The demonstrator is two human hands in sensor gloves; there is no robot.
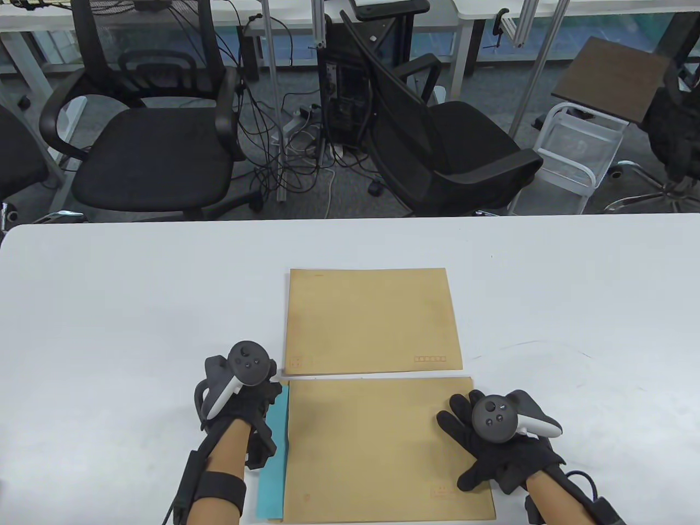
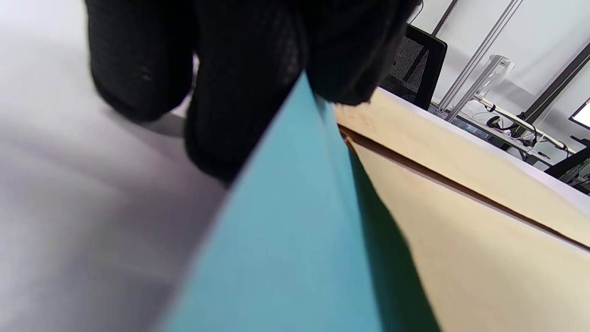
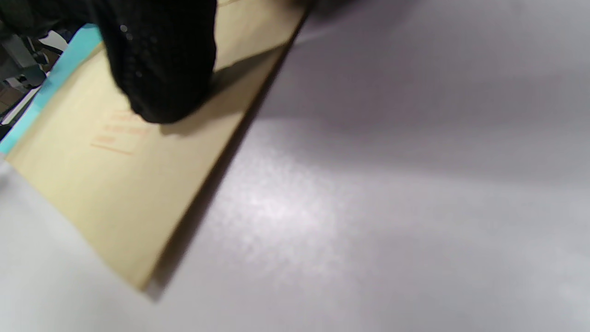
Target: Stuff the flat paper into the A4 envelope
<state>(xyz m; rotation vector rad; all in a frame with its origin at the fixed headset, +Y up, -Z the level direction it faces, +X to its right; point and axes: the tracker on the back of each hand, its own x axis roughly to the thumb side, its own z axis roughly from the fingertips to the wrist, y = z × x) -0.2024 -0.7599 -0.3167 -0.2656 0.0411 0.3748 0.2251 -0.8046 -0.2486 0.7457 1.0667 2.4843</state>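
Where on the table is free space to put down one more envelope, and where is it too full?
Bare table lies left of the far envelope, and equally right of it up to the table's right edge. The near middle is crowded: the near envelope, blue paper, left hand and right hand.

No legible text on either envelope.

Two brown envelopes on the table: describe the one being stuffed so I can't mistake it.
On the white table, find the two gloved hands at the near edge. The near envelope lies between them, the right hand resting on its right end. Unlike the far envelope, it has blue paper sticking out its left side, where the left hand holds the sheet.
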